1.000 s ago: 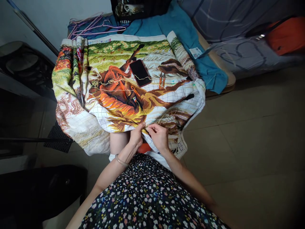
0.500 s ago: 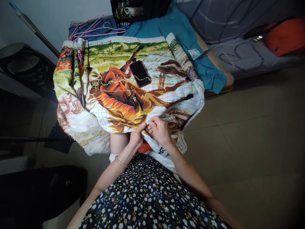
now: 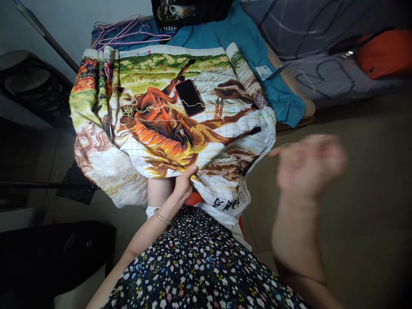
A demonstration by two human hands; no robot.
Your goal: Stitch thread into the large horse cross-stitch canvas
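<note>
Now swings the right hand (image 3: 309, 165) well right of the embroidered cloth (image 3: 206, 135), apparently drawing pale thread (image 3: 259, 154) out long; cannot tell its grip for blur. Unlike earlier, holds both hands well apart, yet keeps the left hand (image 3: 184, 182) pinching the cloth's near edge, thumb on top.

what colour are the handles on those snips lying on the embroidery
Orange; the handles show best in the head view.
</note>
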